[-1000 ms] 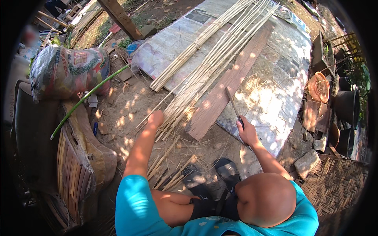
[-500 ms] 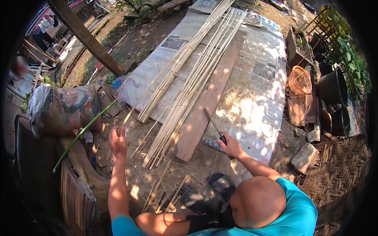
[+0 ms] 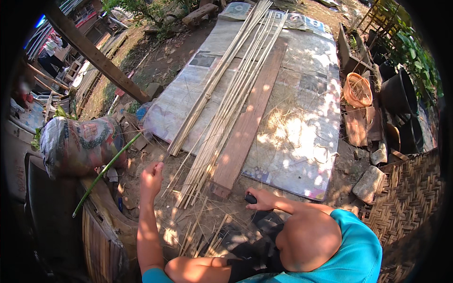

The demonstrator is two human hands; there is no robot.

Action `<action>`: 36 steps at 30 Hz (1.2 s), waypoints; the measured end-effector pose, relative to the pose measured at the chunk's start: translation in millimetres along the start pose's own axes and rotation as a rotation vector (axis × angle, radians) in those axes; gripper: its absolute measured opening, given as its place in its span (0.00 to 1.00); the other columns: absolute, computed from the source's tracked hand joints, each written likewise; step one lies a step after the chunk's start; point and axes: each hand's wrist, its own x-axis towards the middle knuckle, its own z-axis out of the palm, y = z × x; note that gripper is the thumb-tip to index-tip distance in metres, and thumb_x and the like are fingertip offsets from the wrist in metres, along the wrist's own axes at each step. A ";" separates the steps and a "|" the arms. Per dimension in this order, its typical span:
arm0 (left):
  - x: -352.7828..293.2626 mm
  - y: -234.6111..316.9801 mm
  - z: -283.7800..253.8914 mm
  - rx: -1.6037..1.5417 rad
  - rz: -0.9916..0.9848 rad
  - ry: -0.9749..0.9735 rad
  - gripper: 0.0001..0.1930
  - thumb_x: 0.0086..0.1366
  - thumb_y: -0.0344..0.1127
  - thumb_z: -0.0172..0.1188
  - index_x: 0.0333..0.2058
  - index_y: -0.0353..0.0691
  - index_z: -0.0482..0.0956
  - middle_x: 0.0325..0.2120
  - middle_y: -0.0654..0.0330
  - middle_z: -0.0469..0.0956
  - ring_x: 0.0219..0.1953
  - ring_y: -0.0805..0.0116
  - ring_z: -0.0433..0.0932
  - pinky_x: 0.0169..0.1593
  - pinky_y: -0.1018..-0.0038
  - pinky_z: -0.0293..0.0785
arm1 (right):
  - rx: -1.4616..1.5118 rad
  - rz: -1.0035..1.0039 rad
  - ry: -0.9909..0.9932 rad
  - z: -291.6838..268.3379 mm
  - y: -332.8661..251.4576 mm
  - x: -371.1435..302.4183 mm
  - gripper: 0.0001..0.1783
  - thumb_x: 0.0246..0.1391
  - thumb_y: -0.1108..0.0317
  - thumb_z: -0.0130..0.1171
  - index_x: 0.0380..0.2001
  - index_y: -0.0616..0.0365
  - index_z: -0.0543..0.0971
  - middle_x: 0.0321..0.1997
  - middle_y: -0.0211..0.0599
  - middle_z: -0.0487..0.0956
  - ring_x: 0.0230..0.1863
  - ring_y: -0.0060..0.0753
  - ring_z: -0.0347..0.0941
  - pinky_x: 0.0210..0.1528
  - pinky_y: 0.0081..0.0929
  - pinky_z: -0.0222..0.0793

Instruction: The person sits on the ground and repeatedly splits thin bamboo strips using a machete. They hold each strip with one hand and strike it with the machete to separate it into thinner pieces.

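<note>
My left hand [image 3: 151, 180] is closed above the dirt, left of the near ends of the bamboo strips; what it holds, if anything, I cannot make out. In my right hand [image 3: 264, 199] is a knife by its black handle [image 3: 250, 198], low by the near end of a brown plank [image 3: 252, 118]; its blade does not show clearly. Loose bamboo strips [image 3: 226, 113] lie along the plank's left side. A tied bundle of strips [image 3: 200, 106] lies farther left. Short offcuts [image 3: 214, 238] are scattered by my feet.
Under the plank is a pale printed sheet [image 3: 306, 141] with shavings on it. To the left are a stuffed sack [image 3: 85, 141] and a green bamboo stalk [image 3: 106, 172]. At right stand an orange basket [image 3: 357, 89], black pots [image 3: 398, 94], a stone [image 3: 368, 185] and a woven mat [image 3: 406, 198].
My right hand has come back toward me with the knife, off the plank's side. My left hand has lowered slightly; the long strip seen in it before no longer shows.
</note>
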 end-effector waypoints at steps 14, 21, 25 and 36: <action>72.5 23.7 218.7 0.565 0.194 -0.788 0.23 0.69 0.54 0.60 0.51 0.42 0.84 0.46 0.51 0.85 0.50 0.49 0.83 0.52 0.57 0.79 | 1.065 0.315 -0.442 42.8 -0.9 -11.4 0.16 0.70 0.68 0.55 0.57 0.59 0.70 0.39 0.38 0.81 0.36 0.30 0.82 0.40 0.28 0.81; 81.9 107.7 359.7 0.152 -0.012 -0.138 0.24 0.75 0.54 0.52 0.49 0.38 0.82 0.53 0.43 0.79 0.55 0.43 0.79 0.58 0.52 0.75 | 0.926 0.375 -0.459 35.2 -38.9 -4.8 0.16 0.71 0.67 0.55 0.58 0.60 0.71 0.40 0.36 0.80 0.36 0.28 0.79 0.41 0.27 0.78; 86.7 117.1 369.3 -0.092 -0.086 -0.211 0.21 0.74 0.48 0.55 0.53 0.37 0.81 0.49 0.44 0.82 0.52 0.42 0.81 0.56 0.51 0.77 | 0.726 0.286 -0.478 -9.1 -25.0 5.6 0.17 0.70 0.67 0.54 0.58 0.61 0.70 0.40 0.37 0.79 0.34 0.28 0.77 0.38 0.27 0.77; 96.4 123.8 369.8 -0.137 -0.137 -0.280 0.16 0.74 0.36 0.51 0.55 0.34 0.73 0.46 0.40 0.83 0.49 0.38 0.83 0.51 0.49 0.79 | 0.678 0.443 0.121 -69.4 -22.9 51.8 0.14 0.69 0.63 0.54 0.50 0.62 0.70 0.31 0.36 0.77 0.28 0.27 0.76 0.31 0.29 0.76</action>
